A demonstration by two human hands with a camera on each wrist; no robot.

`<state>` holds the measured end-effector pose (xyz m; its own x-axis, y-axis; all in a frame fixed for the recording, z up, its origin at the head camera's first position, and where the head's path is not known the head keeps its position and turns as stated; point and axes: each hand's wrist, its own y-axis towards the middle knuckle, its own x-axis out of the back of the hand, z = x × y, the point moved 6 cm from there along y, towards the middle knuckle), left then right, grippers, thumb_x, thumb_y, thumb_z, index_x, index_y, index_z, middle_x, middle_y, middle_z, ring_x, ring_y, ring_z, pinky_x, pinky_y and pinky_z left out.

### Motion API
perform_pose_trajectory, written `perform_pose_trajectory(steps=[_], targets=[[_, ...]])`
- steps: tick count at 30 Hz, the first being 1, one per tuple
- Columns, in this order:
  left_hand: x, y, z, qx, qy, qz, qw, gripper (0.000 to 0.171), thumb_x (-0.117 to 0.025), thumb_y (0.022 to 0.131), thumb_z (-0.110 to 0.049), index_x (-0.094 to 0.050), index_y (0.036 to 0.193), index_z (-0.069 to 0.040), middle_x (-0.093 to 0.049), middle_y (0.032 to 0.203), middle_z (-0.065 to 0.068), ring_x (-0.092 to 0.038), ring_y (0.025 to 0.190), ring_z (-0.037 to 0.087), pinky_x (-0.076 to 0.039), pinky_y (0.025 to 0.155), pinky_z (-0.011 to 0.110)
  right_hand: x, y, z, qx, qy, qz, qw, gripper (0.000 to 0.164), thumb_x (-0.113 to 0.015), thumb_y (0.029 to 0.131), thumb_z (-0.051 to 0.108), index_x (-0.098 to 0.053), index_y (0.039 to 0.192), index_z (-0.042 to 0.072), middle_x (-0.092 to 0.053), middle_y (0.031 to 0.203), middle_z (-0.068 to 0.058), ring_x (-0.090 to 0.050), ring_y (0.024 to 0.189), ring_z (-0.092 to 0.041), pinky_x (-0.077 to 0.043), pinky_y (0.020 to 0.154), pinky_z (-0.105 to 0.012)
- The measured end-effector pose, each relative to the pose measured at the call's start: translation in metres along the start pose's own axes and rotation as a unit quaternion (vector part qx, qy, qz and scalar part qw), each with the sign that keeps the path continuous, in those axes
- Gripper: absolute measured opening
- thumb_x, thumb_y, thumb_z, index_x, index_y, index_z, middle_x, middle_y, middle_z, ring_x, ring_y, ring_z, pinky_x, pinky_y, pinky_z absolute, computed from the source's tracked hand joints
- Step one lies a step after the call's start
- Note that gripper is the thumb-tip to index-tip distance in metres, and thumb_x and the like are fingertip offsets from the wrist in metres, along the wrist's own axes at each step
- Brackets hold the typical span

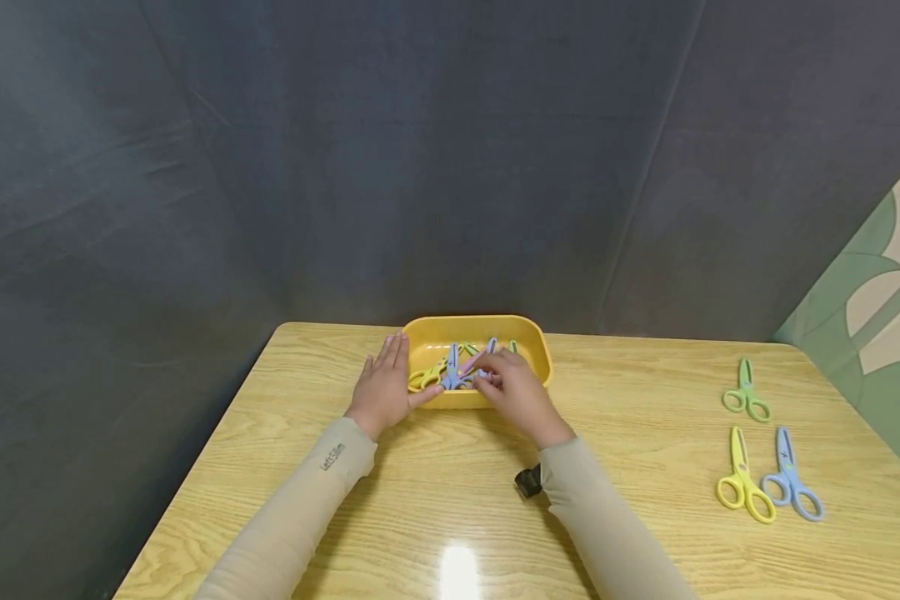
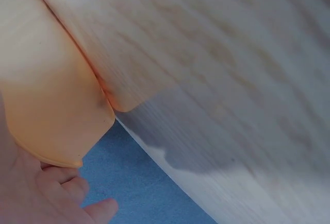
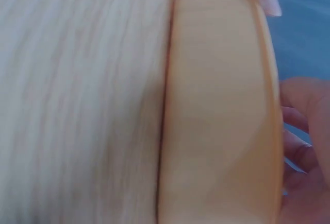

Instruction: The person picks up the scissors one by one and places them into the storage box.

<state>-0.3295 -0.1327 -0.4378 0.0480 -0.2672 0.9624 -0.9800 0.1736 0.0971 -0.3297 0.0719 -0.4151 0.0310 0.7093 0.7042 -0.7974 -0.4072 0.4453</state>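
Note:
A yellow plastic bin (image 1: 420, 398) holds several children's scissors: yellow scissors (image 1: 429, 375), blue scissors (image 1: 452, 367), pink scissors (image 1: 468, 364) and some green ones. My left hand (image 1: 382, 385) rests on the bin's left front corner, its fingers along the left rim and its thumb over the front rim. Over the front wall my right hand (image 1: 516, 392) reaches in with bent fingers, fingertips right at the pink scissors and blue handles. In the right wrist view the bin wall (image 3: 221, 105) hides those fingertips; I cannot tell whether they pinch anything.
On the right of the wooden table (image 1: 630, 417) lie green scissors (image 1: 746, 392), with yellow scissors (image 1: 741, 475) and blue scissors (image 1: 789, 475) side by side nearer me. A dark curtain (image 1: 450, 167) hangs behind the table's far edge, close behind the bin.

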Motion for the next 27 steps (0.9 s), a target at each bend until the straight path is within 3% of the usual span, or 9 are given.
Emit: perform_pose_trajectory(steps=[12, 20, 27], targets=[[0.001, 0.0, -0.001, 0.001, 0.002, 0.006, 1.0, 0.11, -0.05, 0.093, -0.074, -0.01, 0.16, 0.004, -0.007, 0.168, 0.018, -0.008, 0.156, 0.033, -0.017, 0.121, 0.057, 0.015, -0.017, -0.011, -0.016, -0.009, -0.036, 0.999, 0.017, -0.071, 0.095, 0.009, -0.073, 0.108, -0.002, -0.066, 0.106, -0.015, -0.059, 0.102, -0.032, -0.048, 0.09, -0.048], [0.001, 0.0, 0.0, 0.005, -0.003, 0.014, 0.9999, 0.111, -0.049, 0.092, -0.075, -0.009, 0.16, 0.004, -0.006, 0.168, 0.018, -0.005, 0.156, 0.032, -0.015, 0.122, 0.056, 0.031, -0.02, -0.017, -0.038, -0.04, -0.042, 0.998, 0.022, -0.07, 0.095, 0.008, -0.07, 0.114, -0.003, -0.057, 0.113, -0.019, -0.049, 0.104, -0.033, -0.049, 0.081, -0.045], [0.003, -0.001, -0.002, 0.001, -0.002, 0.011, 0.9999, 0.111, -0.049, 0.092, -0.075, -0.01, 0.16, 0.004, -0.007, 0.168, 0.018, -0.007, 0.156, 0.032, -0.016, 0.122, 0.056, 0.054, -0.022, -0.027, -0.065, -0.052, -0.069, 0.994, 0.024, -0.068, 0.095, 0.005, -0.067, 0.114, -0.007, -0.056, 0.114, -0.024, -0.051, 0.111, -0.042, -0.046, 0.093, -0.054]])
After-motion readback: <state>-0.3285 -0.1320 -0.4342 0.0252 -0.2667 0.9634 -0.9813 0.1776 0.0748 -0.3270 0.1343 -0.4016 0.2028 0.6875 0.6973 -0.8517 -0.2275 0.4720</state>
